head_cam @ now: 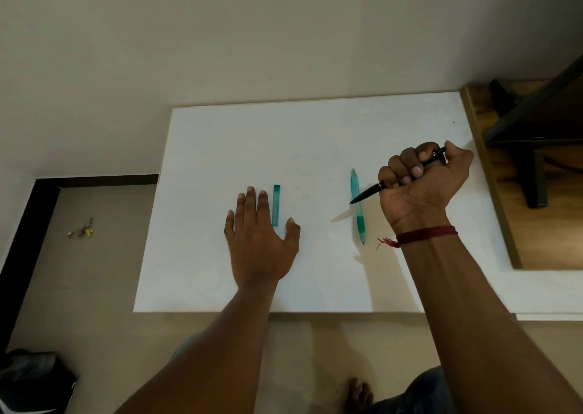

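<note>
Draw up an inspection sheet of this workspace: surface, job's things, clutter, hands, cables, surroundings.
Surface: white board, lying flat, low above the floor.
Job's things: black pen held off the board, tip pointing left across the teal pen, which lies on the board; teal bar lies beside the left index finger.
Clutter: small scraps on the floor left of the board.
Hands: left hand flat on the board, fingers straight; right hand grips the black pen in a fist; red thread on that wrist.
Cables: nothing seen.
Surroundings: beige wall; wooden furniture at right; dark bag lower left.
</note>
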